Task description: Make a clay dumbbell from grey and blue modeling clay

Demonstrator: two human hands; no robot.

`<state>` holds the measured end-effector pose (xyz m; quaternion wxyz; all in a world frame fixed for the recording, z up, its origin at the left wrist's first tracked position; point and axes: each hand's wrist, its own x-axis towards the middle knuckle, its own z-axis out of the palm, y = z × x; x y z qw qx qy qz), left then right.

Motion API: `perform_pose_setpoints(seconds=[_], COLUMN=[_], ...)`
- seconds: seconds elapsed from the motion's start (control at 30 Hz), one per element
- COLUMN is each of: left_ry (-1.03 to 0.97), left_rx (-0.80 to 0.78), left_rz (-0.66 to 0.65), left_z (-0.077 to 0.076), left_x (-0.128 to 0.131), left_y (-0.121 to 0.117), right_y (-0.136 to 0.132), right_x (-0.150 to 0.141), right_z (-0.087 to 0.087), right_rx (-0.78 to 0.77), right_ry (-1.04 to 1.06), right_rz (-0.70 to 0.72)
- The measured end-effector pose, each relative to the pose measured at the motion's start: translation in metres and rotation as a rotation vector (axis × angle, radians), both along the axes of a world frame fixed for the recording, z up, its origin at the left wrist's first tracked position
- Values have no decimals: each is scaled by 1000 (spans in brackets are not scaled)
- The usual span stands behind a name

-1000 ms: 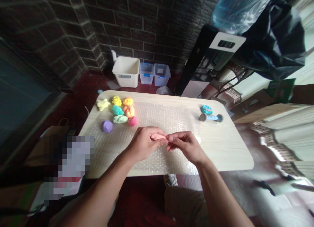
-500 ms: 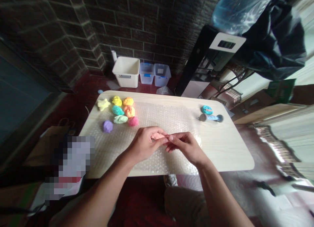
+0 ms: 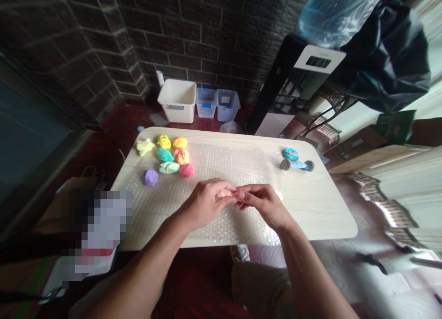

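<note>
Left hand and right hand close together on a small piece of pink clay, seemingly pinched between them and mostly hidden by the fingers, over bubble wrap on the worktop, with coloured clay lumps beyond.

The lumps of modelling clay look soft and matt, with a slightly rough, dimpled skin, and the pink clay has the same dull finish. The bubble wrap beneath the lumps is clear, glossy plastic. The counter has a smooth, pale wood-grain finish. The wall is dark, rough brick with paler mortar lines. The white bin is smooth, matt plastic, and the two boxes are translucent plastic with blue clips. The bag is shiny black plastic, and the big bottle is clear, glossy plastic.
</note>
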<state>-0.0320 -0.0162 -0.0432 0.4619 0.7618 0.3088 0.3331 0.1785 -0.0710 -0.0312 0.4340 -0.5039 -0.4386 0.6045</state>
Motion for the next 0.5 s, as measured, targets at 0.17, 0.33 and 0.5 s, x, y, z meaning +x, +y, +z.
perform_pose_setpoints(seconds=[0.17,0.33,0.5], left_ry=[-46,11,32], left_rx=[-52,-8,-34], left_rz=[-22,-24,1], left_z=[-3,3,3], left_x=[1,-1,-3], left_y=[-1,1,2], right_y=[0,1,0], right_x=[0,1,2], right_z=[-2,-4,-2], right_rx=[25,8,-20], right_ry=[21,68,29], right_rz=[-20,-50,15])
